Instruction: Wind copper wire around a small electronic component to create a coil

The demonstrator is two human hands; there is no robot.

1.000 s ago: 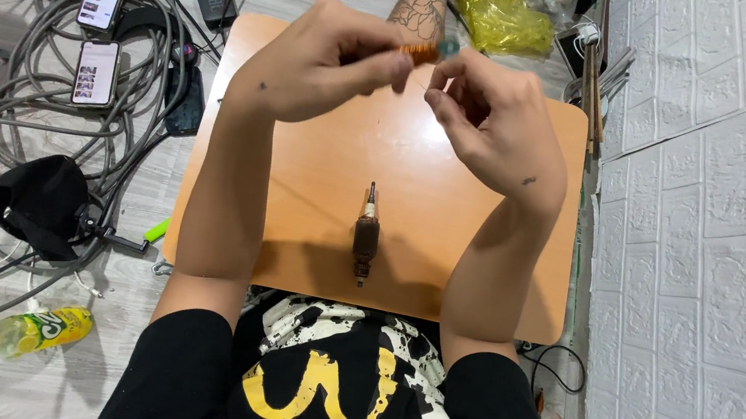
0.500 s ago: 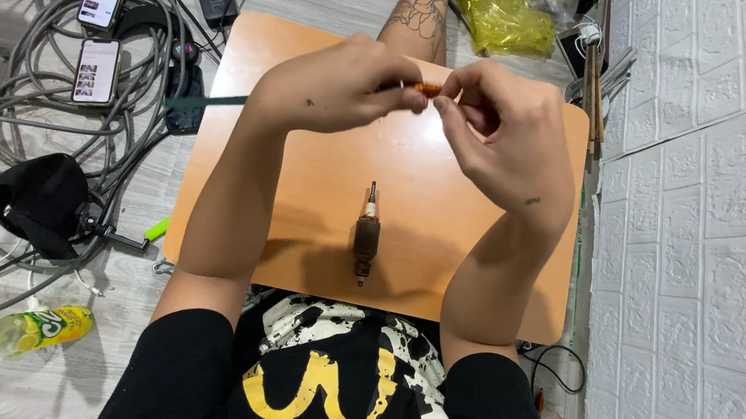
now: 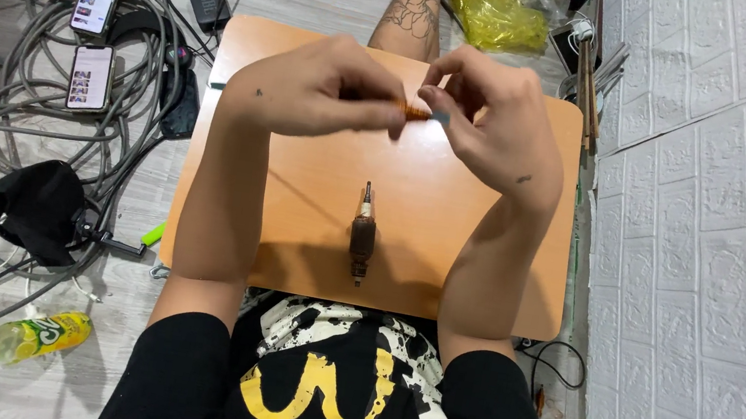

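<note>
Nearest the camera, the person's black shirt with a yellow and white print (image 3: 334, 401) pressed against the near edge of the orange tabletop (image 3: 291, 227). Just beyond that edge, at the middle of the tabletop, lay a small dark brown tool with a thin metal tip (image 3: 362, 237), pointing away from the person and touched by neither hand. Farther over the tabletop, both hands were raised above its far half. The left hand (image 3: 322, 89) had its grip pressed together on one end of a short, thin orange piece (image 3: 415, 113); the right hand (image 3: 494, 124) pinched the other end, where a small grey-blue bit showed between the fingertips. The piece hung between the two hands, clear of the tabletop.

Left of the tabletop, on the floor, lay a yellow-green bottle with a yellow cap (image 3: 24, 337), then a black cloth bundle (image 3: 33, 206), then coiled grey cables (image 3: 23, 108) with two phones (image 3: 89, 78) on them. Beyond the tabletop's far edge a tattooed leg (image 3: 413, 9) of another person rested, with a crumpled yellow plastic bag (image 3: 501, 12) beside it.
</note>
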